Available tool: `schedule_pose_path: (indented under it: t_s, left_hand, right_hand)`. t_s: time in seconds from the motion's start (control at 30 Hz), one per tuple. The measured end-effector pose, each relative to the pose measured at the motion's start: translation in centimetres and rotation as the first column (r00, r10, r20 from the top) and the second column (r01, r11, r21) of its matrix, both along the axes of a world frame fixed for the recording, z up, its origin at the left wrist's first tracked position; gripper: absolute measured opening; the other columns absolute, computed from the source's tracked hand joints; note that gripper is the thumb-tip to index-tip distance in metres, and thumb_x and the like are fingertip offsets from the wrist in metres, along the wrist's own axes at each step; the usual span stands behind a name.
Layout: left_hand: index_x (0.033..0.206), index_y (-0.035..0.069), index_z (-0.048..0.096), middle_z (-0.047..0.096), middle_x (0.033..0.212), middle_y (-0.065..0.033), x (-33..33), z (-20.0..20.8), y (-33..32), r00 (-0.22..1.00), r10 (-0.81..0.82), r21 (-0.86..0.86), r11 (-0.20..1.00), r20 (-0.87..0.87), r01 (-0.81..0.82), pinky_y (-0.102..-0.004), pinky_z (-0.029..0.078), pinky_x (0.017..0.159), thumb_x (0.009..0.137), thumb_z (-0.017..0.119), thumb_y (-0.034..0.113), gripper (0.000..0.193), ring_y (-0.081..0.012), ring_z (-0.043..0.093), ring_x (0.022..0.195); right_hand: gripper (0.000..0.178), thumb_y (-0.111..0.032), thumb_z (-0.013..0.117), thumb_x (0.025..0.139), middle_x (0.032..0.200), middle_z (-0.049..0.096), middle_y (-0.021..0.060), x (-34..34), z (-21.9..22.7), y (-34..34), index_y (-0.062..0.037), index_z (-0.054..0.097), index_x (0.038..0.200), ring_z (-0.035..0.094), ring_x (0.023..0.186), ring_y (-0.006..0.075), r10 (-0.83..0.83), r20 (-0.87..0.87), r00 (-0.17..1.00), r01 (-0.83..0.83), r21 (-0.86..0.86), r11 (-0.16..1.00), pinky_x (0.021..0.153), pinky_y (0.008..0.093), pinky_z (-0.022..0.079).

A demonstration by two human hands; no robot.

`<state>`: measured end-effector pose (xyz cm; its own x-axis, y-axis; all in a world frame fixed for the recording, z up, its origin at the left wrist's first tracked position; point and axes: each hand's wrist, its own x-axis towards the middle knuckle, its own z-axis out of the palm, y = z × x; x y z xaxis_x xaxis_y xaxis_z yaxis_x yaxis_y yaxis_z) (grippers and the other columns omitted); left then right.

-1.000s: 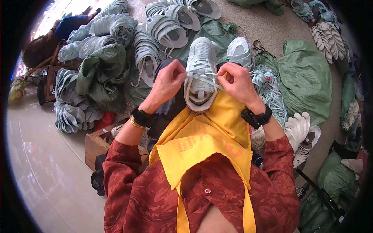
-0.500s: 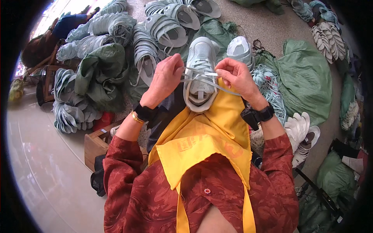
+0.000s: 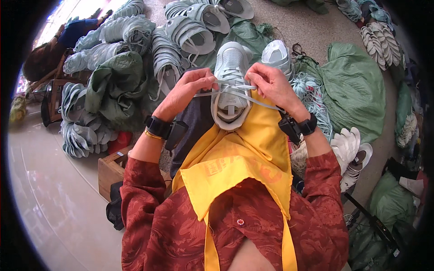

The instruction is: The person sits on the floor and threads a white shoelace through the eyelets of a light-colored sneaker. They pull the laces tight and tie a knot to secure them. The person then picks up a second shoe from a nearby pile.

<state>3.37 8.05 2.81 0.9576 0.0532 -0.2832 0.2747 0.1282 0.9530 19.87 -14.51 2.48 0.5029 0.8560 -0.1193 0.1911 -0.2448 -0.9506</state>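
Observation:
A pale grey-blue sneaker rests on my lap against the yellow apron, its toe pointing away from me. A flat, light shoelace crosses over its tongue and stretches out to both sides. At the left of the shoe, my left hand pinches one part of the lace between thumb and fingers. My right hand pinches another part at the shoe's right side, with a loose length hanging below it. The crossing of the laces lies between the two hands.
Stacked shoe uppers lie beyond my left hand. Past the right hand are another shoe upper, a heap of pale laces and a green sack. A wooden stool stands at my left.
My left hand has lowered and turned its back more upward, still pinching the lace. My right hand has shifted slightly left and up.

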Motion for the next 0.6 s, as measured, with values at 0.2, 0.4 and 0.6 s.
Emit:
schedule_pose_path:
  t_s: [0.2, 0.4, 0.6]
  left_hand:
    - [0.086, 0.007, 0.054, 0.052, 0.090, 0.0044, -0.4, -1.8, 1.0, 0.999, -0.043, 0.149, 0.988, 0.001, 0.042, -0.0212, 0.040, 0.082, 0.099, 0.063, 0.017, 0.019, -0.0050, 0.048, 0.087]
    - [0.086, 0.003, 0.054, 0.051, 0.081, 0.0043, -1.0, -2.8, -0.4, 0.991, 0.087, 0.175, 0.979, 0.100, -0.104, -0.0210, 0.040, 0.067, 0.091, 0.065, 0.010, 0.014, -0.0021, 0.045, 0.076]
    - [0.085, 0.001, 0.054, 0.054, 0.077, 0.0031, -1.0, -3.2, -0.9, 0.979, 0.175, 0.237, 0.952, 0.100, -0.195, -0.0224, 0.041, 0.064, 0.089, 0.063, 0.010, 0.013, -0.0035, 0.047, 0.071]
  right_hand:
    - [0.019, -0.018, 0.056, 0.104, 0.072, 0.060, -0.0032, 0.2, -0.3, -0.3, -0.0040, 0.067, 0.098, 0.057, 0.061, 0.0039, -0.059, -0.099, 0.993, 0.057, -0.018, 0.998, 0.055, 0.0217, 0.049]
    - [0.020, -0.019, 0.053, 0.106, 0.078, 0.061, -0.0019, 0.1, -0.5, -1.2, -0.0034, 0.065, 0.103, 0.057, 0.064, 0.0036, -0.056, -0.240, 0.969, 0.065, 0.029, 0.997, 0.057, 0.0212, 0.047]
    - [0.020, -0.018, 0.057, 0.102, 0.073, 0.065, 0.0110, -0.1, 0.4, -0.7, 0.0006, 0.063, 0.101, 0.066, 0.065, 0.0221, 0.014, 0.198, 0.980, -0.014, -0.001, 1.000, 0.061, 0.0358, 0.051]
